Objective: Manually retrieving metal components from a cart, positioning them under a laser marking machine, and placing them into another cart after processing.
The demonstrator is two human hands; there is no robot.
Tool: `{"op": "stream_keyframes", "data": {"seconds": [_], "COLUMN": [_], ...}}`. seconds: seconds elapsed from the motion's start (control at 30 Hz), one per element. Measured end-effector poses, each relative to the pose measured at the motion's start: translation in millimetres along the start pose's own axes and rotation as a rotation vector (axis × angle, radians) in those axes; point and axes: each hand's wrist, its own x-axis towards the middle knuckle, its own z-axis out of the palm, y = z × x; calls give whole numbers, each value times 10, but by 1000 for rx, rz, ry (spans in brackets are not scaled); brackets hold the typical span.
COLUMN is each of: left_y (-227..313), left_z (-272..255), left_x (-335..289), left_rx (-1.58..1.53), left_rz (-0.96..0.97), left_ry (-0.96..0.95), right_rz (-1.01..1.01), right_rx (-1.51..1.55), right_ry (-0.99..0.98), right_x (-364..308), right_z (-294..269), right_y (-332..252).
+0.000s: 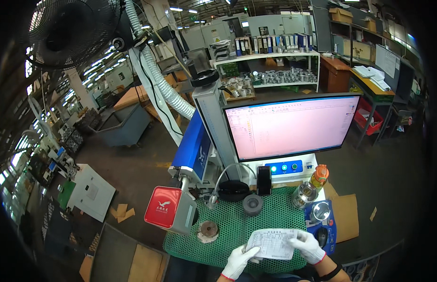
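A white printed sheet of paper [274, 244] is held up over the near edge of the green mesh mat [232, 232]. My left hand [239, 261], in a white glove with a red cuff, pinches its left edge with the thumb on top. Gloved the same way, my right hand [308, 246] grips the sheet's right edge. To the left on the mat lies a round brownish metal part [209, 229] on a pale base. Above it hangs the laser marking head [169, 209] with a red front cover. A dark grey cylinder [252, 205] stands beyond the paper.
A lit monitor [293, 127] rises behind a white control box with a blue panel [284, 168]. On the right are a shiny metal cup [305, 194], an orange-capped bottle [320, 176], a silver round part [320, 212] and a black mouse [321, 236] on a blue pad. A large fan [72, 30] hangs upper left.
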Motion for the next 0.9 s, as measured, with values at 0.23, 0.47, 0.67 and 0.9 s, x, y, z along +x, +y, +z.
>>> {"op": "stream_keyframes", "data": {"seconds": [0.23, 0.47, 0.67, 0.9], "left_y": [375, 707, 757, 808], "left_z": [219, 618, 820, 921], "left_x": [-118, -265, -428, -487], "left_rx": [-134, -221, -218, -211], "left_rz": [278, 398, 422, 461], "left_ry": [179, 218, 195, 220], "right_rz": [-466, -294, -354, -386], "right_rx": [-1029, -1348, -1335, -1395], "right_ry": [663, 894, 882, 896], "right_x": [-174, -183, -26, 14], "right_z": [-1306, -1793, -1819, -1734], "right_y": [682, 1382, 1480, 1564]}}
